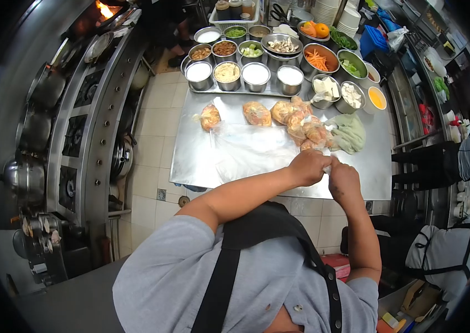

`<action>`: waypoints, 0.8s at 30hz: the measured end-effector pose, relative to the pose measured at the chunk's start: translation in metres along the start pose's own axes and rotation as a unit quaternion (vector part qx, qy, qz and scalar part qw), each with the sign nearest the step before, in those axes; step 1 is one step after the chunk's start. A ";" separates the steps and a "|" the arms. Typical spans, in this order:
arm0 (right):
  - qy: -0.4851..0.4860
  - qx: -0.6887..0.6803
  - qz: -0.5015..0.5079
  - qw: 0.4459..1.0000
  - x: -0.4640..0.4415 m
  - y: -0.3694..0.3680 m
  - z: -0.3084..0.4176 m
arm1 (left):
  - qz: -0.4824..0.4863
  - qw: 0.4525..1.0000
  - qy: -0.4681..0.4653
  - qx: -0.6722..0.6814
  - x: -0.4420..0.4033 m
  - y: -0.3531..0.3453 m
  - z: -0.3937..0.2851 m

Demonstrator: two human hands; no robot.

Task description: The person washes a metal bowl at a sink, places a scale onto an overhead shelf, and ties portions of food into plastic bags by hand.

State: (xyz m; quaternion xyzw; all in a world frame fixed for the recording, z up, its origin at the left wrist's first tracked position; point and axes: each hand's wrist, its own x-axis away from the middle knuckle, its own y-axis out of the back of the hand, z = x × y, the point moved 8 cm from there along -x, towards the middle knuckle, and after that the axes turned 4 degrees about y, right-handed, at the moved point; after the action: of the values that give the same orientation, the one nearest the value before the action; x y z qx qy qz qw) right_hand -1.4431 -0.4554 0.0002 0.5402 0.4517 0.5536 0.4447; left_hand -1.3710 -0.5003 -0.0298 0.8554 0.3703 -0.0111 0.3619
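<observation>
Near the front edge of the steel table (pixel 365 175), the left hand (pixel 307 167) and right hand (pixel 344 180) meet, their fingers curled and gripping a bit of thin plastic (pixel 327 165); whether it belongs to a filled bag is unclear. Beyond, clear plastic sheeting (pixel 254 149) lies flat. The bagging looks well along: a heap of filled bags (pixel 300 123) sits just past the hands, with 2 more bags (pixel 257 114) apart to its left. Closing this plastic seems left; further portions cannot be judged. Farther back stand ingredient containers (pixel 228 84).
</observation>
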 end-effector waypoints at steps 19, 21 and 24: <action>-0.014 -0.952 -0.077 0.297 0.046 -0.043 -0.006 | -0.143 0.970 -0.015 0.199 -0.050 0.036 -0.044; 0.064 -0.963 -0.122 0.231 0.044 -0.045 -0.002 | -0.040 0.928 0.062 0.366 -0.048 0.021 -0.063; 0.010 -0.926 -0.234 0.295 0.029 -0.061 -0.046 | 0.018 0.938 -0.034 0.344 -0.038 0.033 -0.081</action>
State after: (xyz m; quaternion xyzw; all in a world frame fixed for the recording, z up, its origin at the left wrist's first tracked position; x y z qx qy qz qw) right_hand -1.4895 -0.4156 -0.0547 -0.3636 -0.2484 0.4837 0.7564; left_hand -1.3971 -0.4886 0.0609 0.9333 0.3158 -0.1607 0.0577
